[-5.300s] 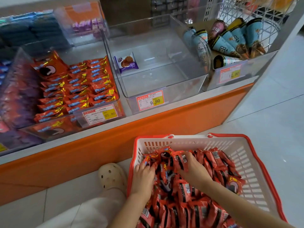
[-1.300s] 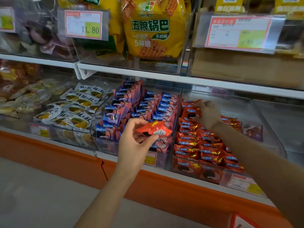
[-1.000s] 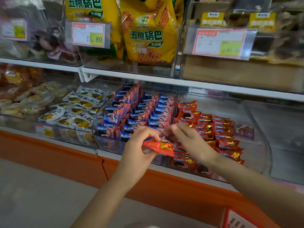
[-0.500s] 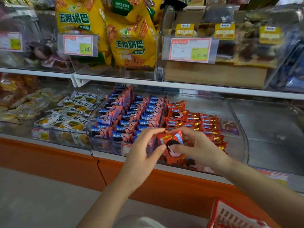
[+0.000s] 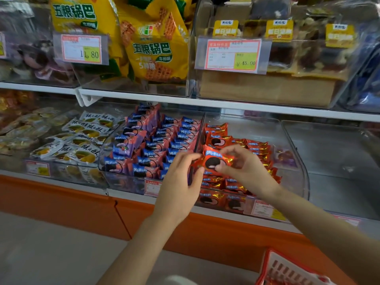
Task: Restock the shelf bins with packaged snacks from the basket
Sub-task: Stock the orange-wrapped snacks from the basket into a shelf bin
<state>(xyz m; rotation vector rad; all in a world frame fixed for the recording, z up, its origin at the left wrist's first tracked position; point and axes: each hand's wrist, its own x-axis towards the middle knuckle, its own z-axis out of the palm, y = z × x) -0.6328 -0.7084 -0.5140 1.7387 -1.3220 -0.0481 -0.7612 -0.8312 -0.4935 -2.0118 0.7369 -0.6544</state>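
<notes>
Left hand (image 5: 181,182) and right hand (image 5: 244,169) are both pinching one red snack packet (image 5: 212,160), which risks slipping into the blue-packet bin (image 5: 115,171) at nine o'clock.

a red foil-wrapped cookie snack pack (image 5: 212,160) sits face-out at frame centre, above a clear plastic shelf bin (image 5: 296,161) half-filled with matching packs; red plastic basket (image 5: 287,270) lower right.
</notes>
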